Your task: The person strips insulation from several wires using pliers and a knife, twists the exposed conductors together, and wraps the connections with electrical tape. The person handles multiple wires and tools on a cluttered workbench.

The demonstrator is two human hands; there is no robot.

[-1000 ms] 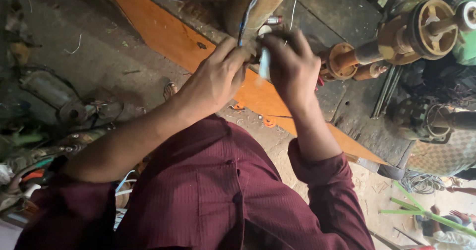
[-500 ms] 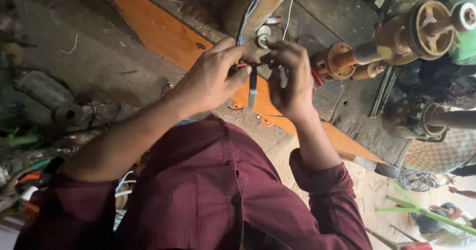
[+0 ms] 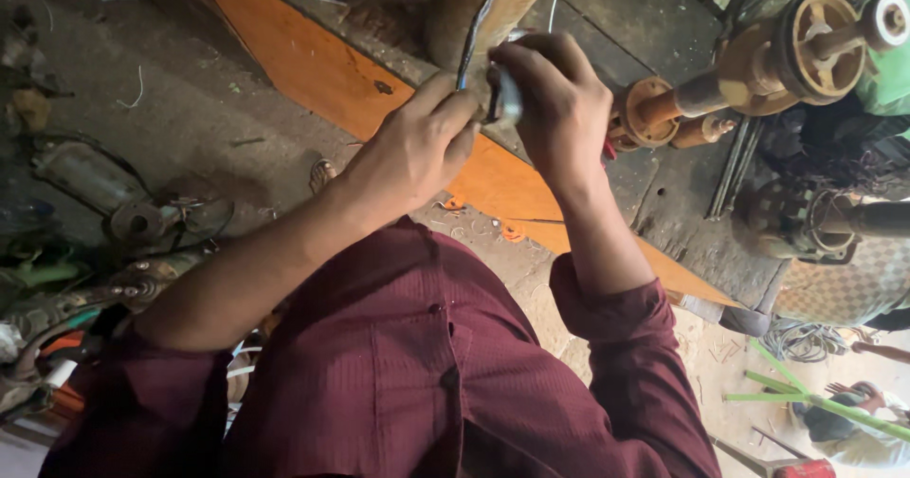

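A: What's different from a moment ago?

B: The dark strip that hung between the hands is gone. The right hand (image 3: 559,108) is now closed round a small shiny roll (image 3: 505,99), pressed against the bundle of wires (image 3: 474,46).

A: And the left hand (image 3: 412,151)?

B: Fingers curled, pinching the wires just at nine o'clock of the roll. The winding looks snugged down.

A: Where is all that?

B: Against the brown cylinder (image 3: 455,13), above the orange board (image 3: 313,70), at twelve o'clock of the maroon shirt (image 3: 408,364).

Dusty grey floor (image 3: 190,108), orange board (image 3: 313,70) edging a dark wooden workbench (image 3: 645,13)
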